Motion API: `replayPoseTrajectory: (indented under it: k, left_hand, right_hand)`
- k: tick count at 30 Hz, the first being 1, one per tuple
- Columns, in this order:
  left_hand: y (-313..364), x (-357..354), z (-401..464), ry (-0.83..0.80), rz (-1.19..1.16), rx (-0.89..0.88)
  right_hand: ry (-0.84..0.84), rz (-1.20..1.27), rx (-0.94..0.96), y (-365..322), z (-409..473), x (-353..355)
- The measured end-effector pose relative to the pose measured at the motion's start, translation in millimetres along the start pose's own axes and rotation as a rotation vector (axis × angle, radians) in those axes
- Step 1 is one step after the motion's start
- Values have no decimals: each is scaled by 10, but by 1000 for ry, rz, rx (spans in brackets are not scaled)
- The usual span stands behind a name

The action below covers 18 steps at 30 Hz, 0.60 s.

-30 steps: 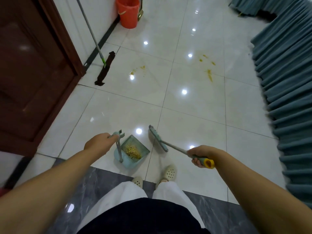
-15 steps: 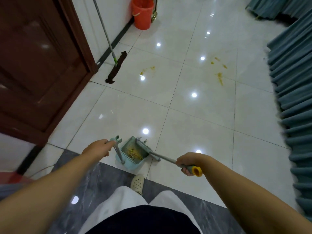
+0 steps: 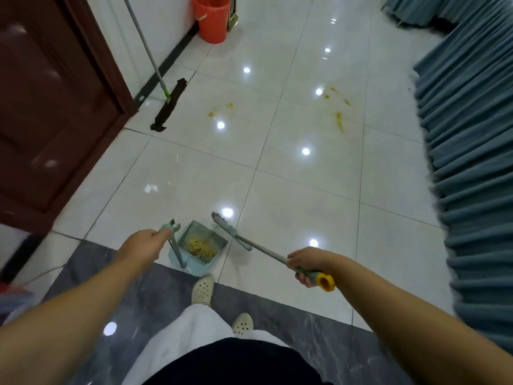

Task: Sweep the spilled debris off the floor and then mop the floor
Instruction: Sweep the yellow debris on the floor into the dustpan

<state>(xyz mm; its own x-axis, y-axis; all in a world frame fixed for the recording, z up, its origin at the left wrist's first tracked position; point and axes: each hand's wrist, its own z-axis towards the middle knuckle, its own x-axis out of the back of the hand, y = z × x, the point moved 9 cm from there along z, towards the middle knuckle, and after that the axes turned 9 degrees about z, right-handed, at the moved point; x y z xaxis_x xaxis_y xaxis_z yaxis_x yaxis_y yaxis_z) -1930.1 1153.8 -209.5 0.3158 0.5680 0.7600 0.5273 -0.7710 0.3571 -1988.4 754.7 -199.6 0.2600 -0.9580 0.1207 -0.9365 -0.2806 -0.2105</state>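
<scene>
My left hand [image 3: 140, 243] grips the upright handle of a light blue dustpan [image 3: 181, 258] that rests on the white tile floor and holds a heap of yellow debris [image 3: 200, 246]. My right hand [image 3: 308, 264] is shut on the grey broom handle with its yellow end. The broom [image 3: 231, 231] has its head just right of the dustpan's mouth, slightly off the floor. Yellow smears lie farther ahead, one patch [image 3: 219, 109] mid-floor and another [image 3: 338, 119] to the right. A flat mop [image 3: 168, 105] leans on the left wall.
A dark wooden door [image 3: 52, 101] fills the left side. An orange bucket [image 3: 212, 19] stands by the far wall. Blue pleated curtains [image 3: 469, 151] run along the right. My feet in white clogs [image 3: 203, 289] stand on a dark grey marble strip.
The broom head has swung out of the dustpan's mouth to its right side. My left hand keeps hold of the dustpan. The view has shifted slightly as I stepped.
</scene>
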Motion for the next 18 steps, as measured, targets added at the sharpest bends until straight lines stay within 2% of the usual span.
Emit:
replayPoseTrajectory:
  k: [8,18]
  left_hand:
    - [464,102,-90,135,51,-13]
    - [1420,378,751,161,-39,-83]
  right_hand:
    - [78,-24,75,-149,0,529]
    - [119,80,100,-1114,422,1045]
